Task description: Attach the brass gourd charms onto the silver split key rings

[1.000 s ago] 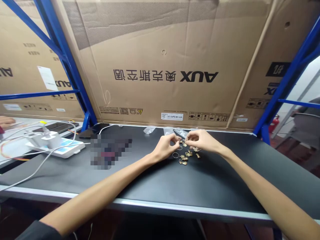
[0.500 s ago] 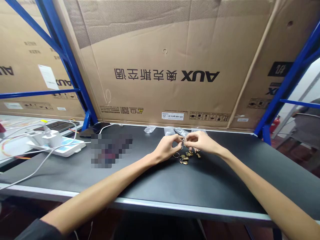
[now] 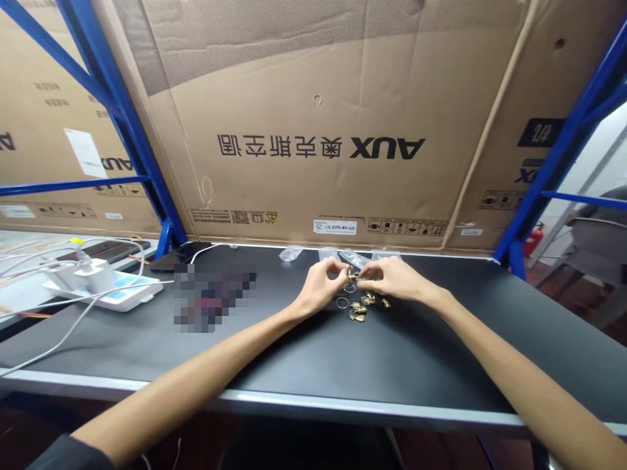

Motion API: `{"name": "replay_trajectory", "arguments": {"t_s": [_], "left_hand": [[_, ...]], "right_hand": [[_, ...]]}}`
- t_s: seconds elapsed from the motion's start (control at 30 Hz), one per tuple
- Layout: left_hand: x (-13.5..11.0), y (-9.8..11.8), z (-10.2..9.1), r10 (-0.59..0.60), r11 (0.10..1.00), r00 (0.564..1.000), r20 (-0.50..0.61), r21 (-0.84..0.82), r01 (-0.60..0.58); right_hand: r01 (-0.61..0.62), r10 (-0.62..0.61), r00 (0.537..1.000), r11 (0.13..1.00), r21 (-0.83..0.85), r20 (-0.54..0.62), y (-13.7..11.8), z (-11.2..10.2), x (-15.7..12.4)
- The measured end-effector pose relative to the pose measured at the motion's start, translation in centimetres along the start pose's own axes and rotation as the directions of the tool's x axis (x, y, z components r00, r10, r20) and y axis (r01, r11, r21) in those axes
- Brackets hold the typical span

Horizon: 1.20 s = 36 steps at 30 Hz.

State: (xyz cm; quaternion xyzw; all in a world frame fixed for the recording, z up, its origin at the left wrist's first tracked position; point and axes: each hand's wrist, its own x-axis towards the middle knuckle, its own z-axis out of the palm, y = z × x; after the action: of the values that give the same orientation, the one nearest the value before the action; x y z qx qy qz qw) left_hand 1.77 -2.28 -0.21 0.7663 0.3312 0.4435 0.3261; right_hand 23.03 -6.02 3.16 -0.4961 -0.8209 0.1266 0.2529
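Both of my hands are close together over the black table (image 3: pixel 406 356), just above a small scatter of brass charms (image 3: pixel 365 303). My left hand (image 3: pixel 321 286) pinches a small brass fitting (image 3: pixel 353 277) at its fingertips. My right hand (image 3: pixel 394 279) comes in from the other side, and its fingertips also meet the metal pieces. Two thin metal rings (image 3: pixel 343 302) lie on the table under my left fingers. The exact shape of the held piece is hidden by my fingers.
Several small clear plastic bags (image 3: pixel 337 254) lie along the table's back edge against a large AUX cardboard box (image 3: pixel 318 130). To the left are a blurred object (image 3: pixel 214 297), a phone (image 3: pixel 181 256), and a white device (image 3: pixel 112 287) with white cables.
My hands have drawn closer over the charms, with my left hand a little higher. A second ring now shows clear of my fingers. The whole view has shifted slightly.
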Motion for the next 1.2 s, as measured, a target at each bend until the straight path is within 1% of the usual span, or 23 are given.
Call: {"name": "replay_trajectory", "arguments": {"t_s": [0.17, 0.33, 0.37, 0.47, 0.57, 0.63, 0.67, 0.8, 0.87, 1.1, 1.2], "left_hand": [[0.6, -0.3, -0.6, -0.086, 0.987, 0.996, 0.017, -0.134, 0.088], [0.7, -0.2, -0.6, -0.113, 0.972, 0.993, 0.019, -0.204, 0.114], [0.8, -0.2, -0.6, -0.116, 0.971, 0.993, 0.018, -0.21, 0.117], [0.8, -0.2, -0.6, -0.121, 0.969, 0.993, 0.017, -0.215, 0.122], [0.8, -0.3, -0.6, -0.13, 0.969, 0.992, 0.011, -0.209, 0.129], [0.8, -0.3, -0.6, -0.129, 0.971, 0.992, 0.01, -0.2, 0.129], [0.8, -0.4, -0.6, -0.127, 0.973, 0.992, 0.01, -0.194, 0.127], [0.7, -0.7, -0.5, -0.117, 0.977, 0.993, 0.022, -0.175, 0.119], [0.7, -0.8, -0.4, -0.11, 0.98, 0.994, 0.027, -0.165, 0.113], [0.6, -0.6, -0.4, -0.113, 0.982, 0.993, 0.026, -0.151, 0.116], [0.6, -0.5, -0.4, -0.116, 0.982, 0.993, 0.031, -0.147, 0.12]], "right_hand": [[-0.081, 0.106, 0.988, 0.976, -0.2, 0.116, 1.4, -1.5, -0.4], [-0.148, 0.195, 0.976, 0.923, -0.355, 0.099, 1.7, -2.4, -0.4], [-0.158, 0.213, 0.971, 0.915, -0.371, 0.112, 1.7, -2.6, -0.4], [-0.175, 0.256, 0.949, 0.913, -0.369, 0.184, 1.9, -3.2, -0.7], [-0.179, 0.27, 0.92, 0.935, -0.306, 0.286, 2.2, -3.8, -1.0], [-0.183, 0.269, 0.905, 0.945, -0.27, 0.328, 2.2, -4.0, -1.1], [-0.182, 0.268, 0.905, 0.946, -0.269, 0.329, 2.2, -4.0, -1.1], [-0.175, 0.272, 0.927, 0.923, -0.343, 0.259, 1.8, -3.4, -0.9], [-0.178, 0.279, 0.93, 0.911, -0.373, 0.238, 1.6, -3.1, -0.8], [-0.181, 0.269, 0.95, 0.889, -0.421, 0.16, 1.3, -2.7, -0.8], [-0.169, 0.264, 0.951, 0.881, -0.442, 0.162, 1.2, -2.4, -0.8]]}}
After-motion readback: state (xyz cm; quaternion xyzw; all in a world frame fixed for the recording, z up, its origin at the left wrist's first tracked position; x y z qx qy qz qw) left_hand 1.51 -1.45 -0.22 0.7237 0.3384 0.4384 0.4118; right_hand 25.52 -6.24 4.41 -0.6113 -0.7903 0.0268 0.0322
